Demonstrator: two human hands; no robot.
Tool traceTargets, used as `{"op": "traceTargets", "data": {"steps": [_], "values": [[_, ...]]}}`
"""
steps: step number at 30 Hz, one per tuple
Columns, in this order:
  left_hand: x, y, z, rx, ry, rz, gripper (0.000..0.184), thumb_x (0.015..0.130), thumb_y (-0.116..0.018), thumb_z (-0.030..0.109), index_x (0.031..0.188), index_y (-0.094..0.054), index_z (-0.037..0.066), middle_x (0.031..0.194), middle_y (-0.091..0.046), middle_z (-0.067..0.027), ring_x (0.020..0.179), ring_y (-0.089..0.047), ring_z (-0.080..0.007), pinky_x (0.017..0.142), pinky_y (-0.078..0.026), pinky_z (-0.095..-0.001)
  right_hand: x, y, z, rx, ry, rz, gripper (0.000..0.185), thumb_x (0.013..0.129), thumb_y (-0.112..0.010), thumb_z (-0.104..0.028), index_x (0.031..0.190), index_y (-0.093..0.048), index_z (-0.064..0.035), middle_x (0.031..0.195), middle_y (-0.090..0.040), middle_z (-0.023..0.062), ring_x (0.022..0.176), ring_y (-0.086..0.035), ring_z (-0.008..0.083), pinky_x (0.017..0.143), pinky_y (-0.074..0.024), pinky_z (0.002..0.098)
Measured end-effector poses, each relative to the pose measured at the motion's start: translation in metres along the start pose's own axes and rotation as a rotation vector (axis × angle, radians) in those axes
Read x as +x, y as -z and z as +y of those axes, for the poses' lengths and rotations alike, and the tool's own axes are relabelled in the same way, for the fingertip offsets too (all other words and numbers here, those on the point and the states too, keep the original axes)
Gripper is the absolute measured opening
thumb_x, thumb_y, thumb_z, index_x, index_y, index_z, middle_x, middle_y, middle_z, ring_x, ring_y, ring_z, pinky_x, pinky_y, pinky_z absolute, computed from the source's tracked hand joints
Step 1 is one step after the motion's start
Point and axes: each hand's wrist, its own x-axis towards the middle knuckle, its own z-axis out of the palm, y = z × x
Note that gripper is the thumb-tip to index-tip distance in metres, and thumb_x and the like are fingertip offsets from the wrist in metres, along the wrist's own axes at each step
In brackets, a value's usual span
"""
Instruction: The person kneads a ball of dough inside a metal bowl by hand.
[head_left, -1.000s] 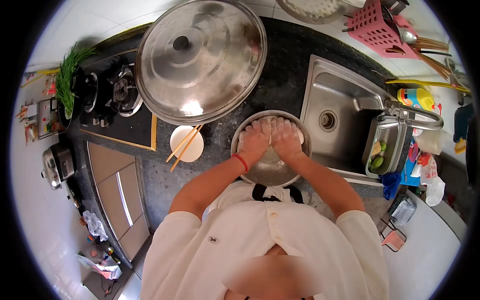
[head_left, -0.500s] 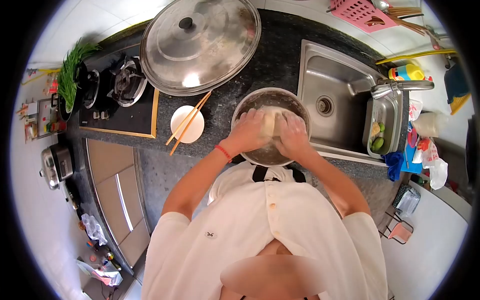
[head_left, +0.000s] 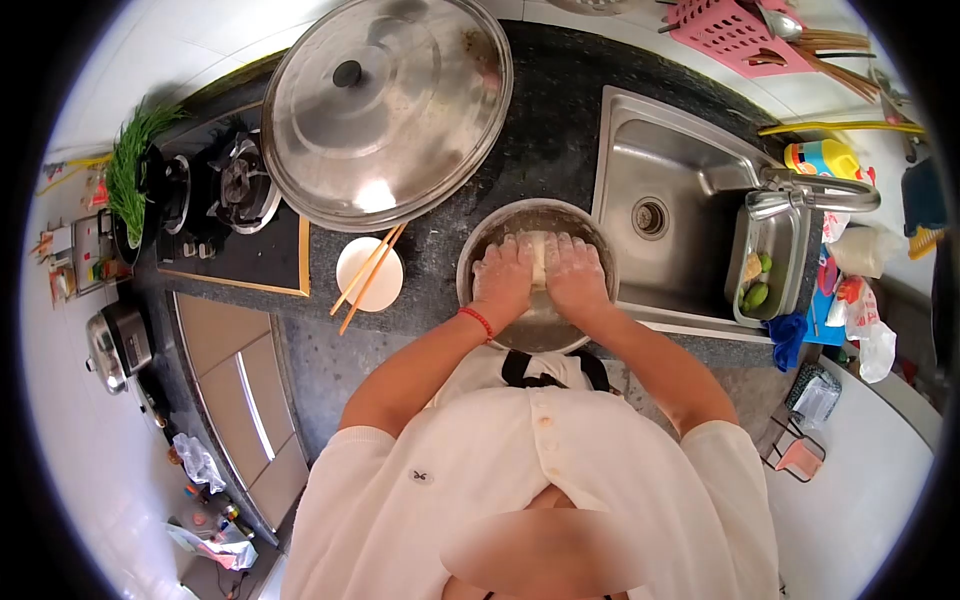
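Observation:
A pale lump of dough (head_left: 540,262) lies in a deep metal bowl (head_left: 536,322) at the counter's front edge. My left hand (head_left: 503,277), with a red band at the wrist, presses down on the dough's left part, fingers curled over it. On the right part, my right hand (head_left: 577,274) bears down the same way. White flour or dough residue coats the fingers of both hands. Only a narrow strip of dough shows between them; the rest is hidden beneath the palms.
Left of the bowl, chopsticks (head_left: 366,279) rest across a white bowl (head_left: 386,290). Behind stands a large metal lid (head_left: 415,130). A steel sink (head_left: 650,165) adjoins on the right, with a faucet (head_left: 800,190) and a basin of green produce (head_left: 755,297). A gas stove (head_left: 240,255) is at left.
Both hands have gone from gripping and folding the dough to pressing flatter on it, side by side. The view has shifted slightly, so the counter sits lower in the frame.

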Motion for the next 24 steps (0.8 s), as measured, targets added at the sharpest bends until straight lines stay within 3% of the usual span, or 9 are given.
{"op": "traceTargets", "data": {"steps": [4, 10, 13, 15, 17, 18, 19, 20, 24], "values": [[0.023, 0.001, -0.003, -0.052, 0.078, -0.045, 0.068, 0.068, -0.070, 0.013, 0.126, -0.037, 0.000, 0.116, -0.049, -0.0193, 0.101, -0.053, -0.0374, 0.081, -0.049, -0.0457, 0.027, -0.003, 0.001, 0.009, -0.060, -0.020, 0.044, 0.076, -0.053, -0.017, 0.116, -0.050, 0.0022, 0.100, -0.056, 0.0142, 0.086, -0.055, 0.0278, 0.074, -0.0449, 0.0414], [0.035, -0.005, -0.008, -0.079, 0.083, 0.041, 0.067, 0.068, -0.070, 0.013, 0.126, -0.038, 0.000, 0.111, -0.051, -0.0197, 0.098, -0.056, -0.0379, 0.082, -0.049, -0.0411, 0.037, -0.011, -0.003, -0.074, -0.153, -0.033, 0.040, 0.075, -0.055, -0.018, 0.111, -0.051, -0.0017, 0.091, -0.054, 0.0108, 0.082, -0.056, 0.0258, 0.067, -0.0446, 0.0406], [0.025, -0.001, -0.005, -0.114, 0.066, 0.061, 0.063, 0.069, -0.070, 0.014, 0.123, -0.040, 0.000, 0.112, -0.052, -0.0189, 0.099, -0.056, -0.0366, 0.082, -0.050, -0.0408, 0.032, -0.017, -0.006, -0.121, -0.151, 0.149, 0.040, 0.073, -0.057, -0.019, 0.109, -0.051, -0.0042, 0.090, -0.054, 0.0093, 0.082, -0.056, 0.0249, 0.065, -0.0440, 0.0406], [0.019, -0.001, -0.011, -0.142, 0.005, 0.155, 0.059, 0.069, -0.069, 0.016, 0.119, -0.043, -0.001, 0.110, -0.052, -0.0182, 0.101, -0.055, -0.0359, 0.081, -0.051, -0.0412, 0.022, -0.008, -0.010, 0.000, -0.154, 0.147, 0.041, 0.072, -0.059, -0.018, 0.111, -0.051, -0.0053, 0.096, -0.054, 0.0102, 0.087, -0.055, 0.0268, 0.072, -0.0424, 0.0411], [0.001, 0.005, -0.018, -0.287, -0.168, 0.128, 0.064, 0.068, -0.071, 0.020, 0.122, -0.042, 0.000, 0.114, -0.049, -0.0196, 0.107, -0.050, -0.0365, 0.088, -0.046, -0.0423, -0.002, 0.007, -0.010, 0.096, -0.108, 0.209, 0.046, 0.071, -0.061, -0.020, 0.112, -0.050, -0.0046, 0.102, -0.054, 0.0117, 0.093, -0.053, 0.0286, 0.078, -0.0414, 0.0410], [-0.010, 0.010, -0.023, -0.361, -0.256, 0.110, 0.067, 0.067, -0.072, 0.022, 0.123, -0.042, 0.001, 0.116, -0.048, -0.0203, 0.110, -0.048, -0.0367, 0.091, -0.043, -0.0429, -0.016, 0.033, -0.013, 0.233, -0.146, -0.033, 0.066, 0.069, -0.065, -0.022, 0.128, -0.042, -0.0020, 0.122, -0.048, 0.0208, 0.115, -0.045, 0.0347, 0.097, -0.0335, 0.0442], [-0.021, 0.016, -0.028, -0.434, -0.341, 0.092, 0.070, 0.066, -0.073, 0.024, 0.124, -0.041, 0.002, 0.118, -0.046, -0.0210, 0.113, -0.045, -0.0370, 0.095, -0.041, -0.0434, -0.028, 0.047, -0.014, 0.242, -0.131, -0.078, 0.068, 0.070, -0.066, -0.024, 0.129, -0.041, -0.0023, 0.122, -0.047, 0.0218, 0.115, -0.044, 0.0359, 0.098, -0.0332, 0.0448], [-0.032, 0.024, -0.029, -0.551, -0.259, -0.003, 0.079, 0.064, -0.075, 0.027, 0.130, -0.039, 0.003, 0.124, -0.042, -0.0237, 0.116, -0.041, -0.0400, 0.097, -0.038, -0.0450, -0.038, 0.057, -0.013, 0.252, -0.113, -0.126, 0.070, 0.072, -0.067, -0.027, 0.131, -0.039, -0.0026, 0.123, -0.046, 0.0229, 0.116, -0.043, 0.0372, 0.098, -0.0329, 0.0454], [-0.039, 0.006, -0.016, -0.103, -0.197, 0.081, 0.082, 0.067, -0.074, 0.024, 0.135, -0.034, 0.005, 0.130, -0.038, -0.0257, 0.114, -0.040, -0.0439, 0.097, -0.037, -0.0484, -0.035, 0.044, -0.002, 0.377, -0.086, -0.124, 0.076, 0.075, -0.068, -0.035, 0.136, -0.035, -0.0054, 0.125, -0.043, 0.0253, 0.117, -0.040, 0.0409, 0.099, -0.0326, 0.0497]]}}
